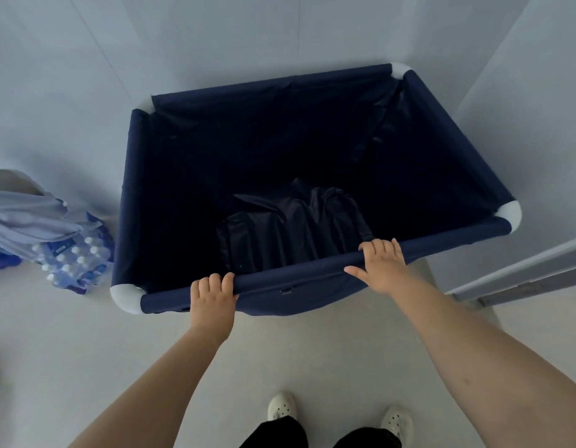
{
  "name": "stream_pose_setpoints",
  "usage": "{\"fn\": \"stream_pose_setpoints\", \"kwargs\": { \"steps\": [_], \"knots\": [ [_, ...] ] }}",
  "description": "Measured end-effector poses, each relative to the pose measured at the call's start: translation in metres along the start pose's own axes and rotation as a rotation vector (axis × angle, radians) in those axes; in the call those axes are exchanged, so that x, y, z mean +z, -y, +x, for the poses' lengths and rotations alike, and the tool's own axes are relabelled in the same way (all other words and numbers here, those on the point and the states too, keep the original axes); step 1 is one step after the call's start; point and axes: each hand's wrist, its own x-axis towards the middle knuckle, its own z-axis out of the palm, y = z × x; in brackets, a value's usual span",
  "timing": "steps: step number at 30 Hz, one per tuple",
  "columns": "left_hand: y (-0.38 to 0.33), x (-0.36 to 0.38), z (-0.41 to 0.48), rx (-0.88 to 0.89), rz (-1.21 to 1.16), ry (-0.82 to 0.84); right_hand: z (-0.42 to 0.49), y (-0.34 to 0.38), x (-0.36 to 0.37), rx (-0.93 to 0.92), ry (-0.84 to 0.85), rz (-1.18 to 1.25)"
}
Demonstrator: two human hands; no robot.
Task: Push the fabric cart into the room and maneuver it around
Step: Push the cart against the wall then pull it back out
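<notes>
A navy fabric cart (133, 202) with white corner caps fills the middle of the view, its far corner close to where two pale walls meet. A dark crumpled cloth (293, 227) lies at its bottom. My left hand (212, 297) grips the near rim bar, fingers curled over it. On the same bar further right rests my right hand (380, 266), fingers hooked over the top and thumb stretched out along the fabric.
A shrink-wrapped pack of water bottles (74, 258) stands on the floor just left of the cart, with a pale blue cloth (24, 218) draped over something beside it. A door edge or frame (519, 279) juts in at the right. Light floor lies around my feet.
</notes>
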Motion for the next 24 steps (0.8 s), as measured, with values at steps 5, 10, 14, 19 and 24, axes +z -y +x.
{"fn": "stream_pose_setpoints", "kwargs": {
  "steps": [5,10,14,19,24],
  "knots": [
    [-0.009,0.002,0.001,-0.071,-0.006,0.014,0.018,-0.007,-0.006,-0.056,-0.016,-0.009],
    [-0.013,0.002,0.009,-0.051,-0.008,-0.056,0.019,-0.016,-0.004,-0.112,-0.104,0.003],
    [-0.028,-0.001,0.014,-0.035,0.005,-0.008,0.018,-0.035,-0.006,-0.125,-0.107,0.007],
    [-0.057,-0.007,0.022,-0.034,0.003,0.008,0.017,-0.067,-0.009,-0.111,-0.114,0.018],
    [-0.098,-0.010,0.032,-0.033,-0.018,-0.067,0.016,-0.107,-0.013,-0.078,-0.122,0.012]
  ]
}}
